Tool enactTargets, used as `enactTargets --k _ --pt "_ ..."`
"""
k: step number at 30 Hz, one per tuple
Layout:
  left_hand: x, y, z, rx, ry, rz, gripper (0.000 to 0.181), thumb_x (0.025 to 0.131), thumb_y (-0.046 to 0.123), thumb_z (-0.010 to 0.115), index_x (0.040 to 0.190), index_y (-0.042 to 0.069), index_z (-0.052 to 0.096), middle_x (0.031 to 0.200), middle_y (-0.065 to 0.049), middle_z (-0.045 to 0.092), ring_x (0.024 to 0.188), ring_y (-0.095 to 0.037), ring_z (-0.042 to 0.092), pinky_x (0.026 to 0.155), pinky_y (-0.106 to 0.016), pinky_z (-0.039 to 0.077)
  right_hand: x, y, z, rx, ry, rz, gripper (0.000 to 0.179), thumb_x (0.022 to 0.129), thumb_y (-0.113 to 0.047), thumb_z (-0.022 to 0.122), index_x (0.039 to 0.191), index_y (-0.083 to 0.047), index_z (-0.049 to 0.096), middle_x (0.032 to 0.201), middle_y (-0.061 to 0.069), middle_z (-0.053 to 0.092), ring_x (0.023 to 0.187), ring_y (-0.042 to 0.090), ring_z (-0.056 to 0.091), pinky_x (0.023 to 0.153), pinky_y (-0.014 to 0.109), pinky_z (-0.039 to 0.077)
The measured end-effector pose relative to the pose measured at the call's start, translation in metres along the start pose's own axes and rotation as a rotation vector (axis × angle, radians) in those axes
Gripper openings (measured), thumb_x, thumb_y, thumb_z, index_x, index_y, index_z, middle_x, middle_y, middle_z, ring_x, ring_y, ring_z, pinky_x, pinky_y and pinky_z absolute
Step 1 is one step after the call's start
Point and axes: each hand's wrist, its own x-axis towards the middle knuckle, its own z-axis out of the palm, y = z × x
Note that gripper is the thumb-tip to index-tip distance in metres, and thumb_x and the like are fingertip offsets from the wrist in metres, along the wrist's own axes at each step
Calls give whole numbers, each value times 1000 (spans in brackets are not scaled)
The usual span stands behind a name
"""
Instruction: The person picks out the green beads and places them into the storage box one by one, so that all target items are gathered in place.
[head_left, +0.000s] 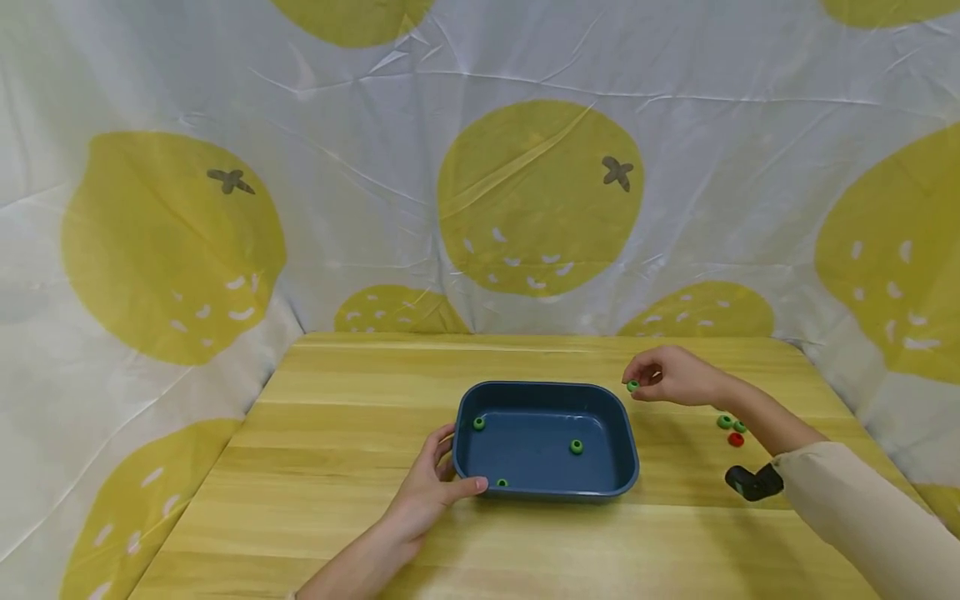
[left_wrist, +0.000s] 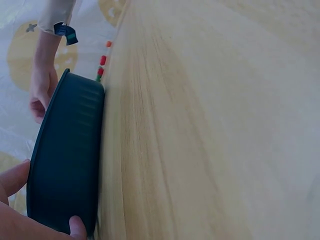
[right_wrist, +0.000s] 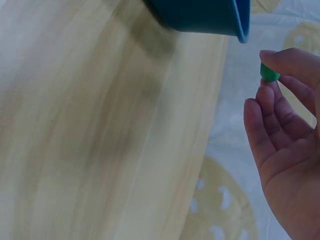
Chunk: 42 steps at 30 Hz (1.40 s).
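Observation:
A dark blue rectangular basin (head_left: pixel 546 493) stands on the table, with several green beads lying in it, one of them a green bead (head_left: pixel 576 447) right of the middle. My left hand (head_left: pixel 427 487) grips its near left corner, thumb on the rim and fingers around the outer wall. Just beyond the basin's right end, my right hand (head_left: pixel 678 377) is raised and pinches a green bead (right_wrist: pixel 270 73) between thumb and fingertips. The other fingers of that hand curve loosely below the bead in the right wrist view.
To the right of the basin, a green bead (head_left: pixel 724 422) and a red bead (head_left: pixel 736 439) lie on the wooden table (head_left: pixel 337 417) under my right forearm. A black device (head_left: pixel 753 482) shows beside the right cuff. Lemon-patterned cloth (head_left: pixel 360 183) hangs behind the table.

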Motion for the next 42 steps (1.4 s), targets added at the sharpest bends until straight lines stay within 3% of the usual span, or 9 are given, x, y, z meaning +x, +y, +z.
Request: enactTargets --k 6,12,31,42 --pt "2 1 -1 9 3 -1 99 83 2 85 161 9 24 164 -22 29 144 -47 36 112 -57 36 17 -11 -2 -9 -25 -55 12 93 -8 77 104 -7 75 89 -2 67 79 17 63 81 33 58" --pt "4 2 0 9 3 -4 99 83 2 86 161 9 26 164 -22 29 145 -47 35 112 -58 36 30 -22 -1 5 -75 -53 13 94 -9 76 106 -5 75 91 -1 68 82 19 65 83 35 57" --pt "2 2 0 2 13 -3 97 82 0 85 160 10 28 163 -20 31 144 -46 37 112 -57 37 82 -44 33 32 -175 -178 17 97 -9 73 111 0 75 97 -2 72 85 17 68 85 36 57" --pt "-1 2 0 11 16 0 98 82 2 85 160 10 28 162 -21 33 144 -45 38 112 -59 35 107 -65 55 -21 -214 -258 19 95 -10 74 111 1 74 97 -5 71 86 10 67 84 32 57"
